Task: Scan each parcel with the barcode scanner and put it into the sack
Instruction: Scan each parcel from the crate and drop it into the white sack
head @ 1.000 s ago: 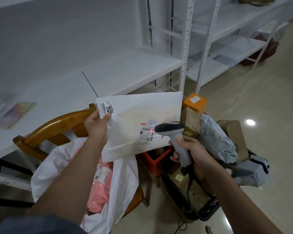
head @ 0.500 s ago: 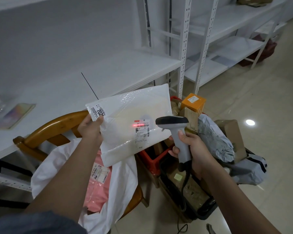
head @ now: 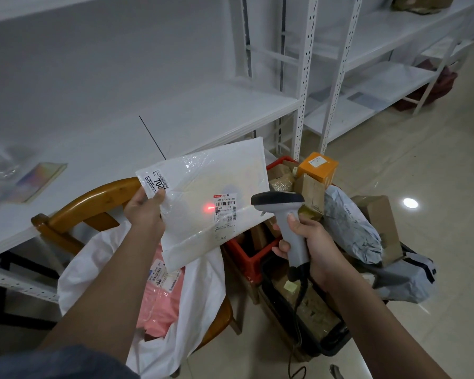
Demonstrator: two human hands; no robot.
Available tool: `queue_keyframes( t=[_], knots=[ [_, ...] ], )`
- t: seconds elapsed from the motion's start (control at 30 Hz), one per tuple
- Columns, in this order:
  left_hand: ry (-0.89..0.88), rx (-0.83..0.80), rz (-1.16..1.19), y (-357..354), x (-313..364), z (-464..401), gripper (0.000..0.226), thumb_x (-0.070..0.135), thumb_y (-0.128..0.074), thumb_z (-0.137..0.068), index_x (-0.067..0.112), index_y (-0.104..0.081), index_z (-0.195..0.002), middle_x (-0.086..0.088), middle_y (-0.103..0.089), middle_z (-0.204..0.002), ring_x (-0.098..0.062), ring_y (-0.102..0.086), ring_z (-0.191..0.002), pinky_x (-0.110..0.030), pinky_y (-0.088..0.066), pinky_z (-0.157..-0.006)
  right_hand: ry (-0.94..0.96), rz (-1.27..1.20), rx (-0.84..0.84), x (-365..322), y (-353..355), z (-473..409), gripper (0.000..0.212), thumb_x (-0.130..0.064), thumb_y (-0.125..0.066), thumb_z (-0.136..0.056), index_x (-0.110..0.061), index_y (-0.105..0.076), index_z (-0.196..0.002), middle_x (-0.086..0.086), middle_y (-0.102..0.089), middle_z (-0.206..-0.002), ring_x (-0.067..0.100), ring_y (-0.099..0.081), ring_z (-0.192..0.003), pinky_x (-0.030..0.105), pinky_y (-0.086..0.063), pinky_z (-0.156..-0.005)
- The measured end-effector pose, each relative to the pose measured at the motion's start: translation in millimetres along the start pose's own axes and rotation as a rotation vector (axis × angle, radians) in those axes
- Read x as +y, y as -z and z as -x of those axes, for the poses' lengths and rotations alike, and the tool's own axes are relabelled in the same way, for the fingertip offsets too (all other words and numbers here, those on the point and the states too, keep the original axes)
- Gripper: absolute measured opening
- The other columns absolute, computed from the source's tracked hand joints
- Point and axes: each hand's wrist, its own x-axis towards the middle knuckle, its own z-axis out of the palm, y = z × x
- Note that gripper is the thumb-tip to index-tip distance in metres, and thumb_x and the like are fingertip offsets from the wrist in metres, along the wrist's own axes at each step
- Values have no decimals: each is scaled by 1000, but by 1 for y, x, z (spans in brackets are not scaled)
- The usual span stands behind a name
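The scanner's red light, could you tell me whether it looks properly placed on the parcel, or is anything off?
Slightly off. The red spot from the barcode scanner in the right hand falls just left of the shipping label, not on its barcode. The left hand holds the white parcel tilted by its corner.

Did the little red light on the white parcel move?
Yes. The red light slid left off the barcode label, onto the bare white parcel beside the label's left edge.

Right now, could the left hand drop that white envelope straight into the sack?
Probably yes. The left hand holds the white envelope directly above the white sack, whose mouth gapes open with only a pink parcel inside.
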Motion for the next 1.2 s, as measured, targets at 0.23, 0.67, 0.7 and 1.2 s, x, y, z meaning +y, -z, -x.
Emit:
queue_keyframes(
  t=[0.23, 0.67, 0.7, 1.2],
  knots=[
    [-227, 7, -33, 4, 2, 12, 41, 5, -70, -87, 14, -63, -127, 11, -68, -100, 3, -66, -80, -17, -57, -71, 39, 5, -35, 7, -3, 2, 58, -33, -61, -80, -2, -54, -127, 13, -56, -105, 15, -49, -56, 38, -56, -73],
    [-382, 80, -73, 22, 14, 7, 41, 9, -74, -84, 18, -66, -124, 17, -70, -96, -1, -70, -91, -16, -56, -71, 171, 90, -151, 23, -13, -5, 40, -33, -62, -84, -3, -61, -109, 11, -57, -89, 15, -53, -55, 39, -57, -71],
    [-382, 84, -73, 24, 14, 6, 40, 9, -74, -84, 18, -67, -123, 20, -70, -94, 0, -70, -91, -16, -56, -71, 170, 100, -155, 24, -14, -5, 42, -35, -63, -83, -3, -60, -110, 10, -58, -88, 15, -54, -54, 38, -57, -70],
    [-362, 279, 17, 102, 25, -16, 32, 0, -72, -83, 20, -70, -109, 16, -71, -88, 1, -70, -80, -13, -54, -66, 22, 99, -178, 51, -67, -29, 30, -25, -59, -95, -8, -59, -121, 7, -63, -91, 15, -57, -56, 36, -59, -69]
  ],
)
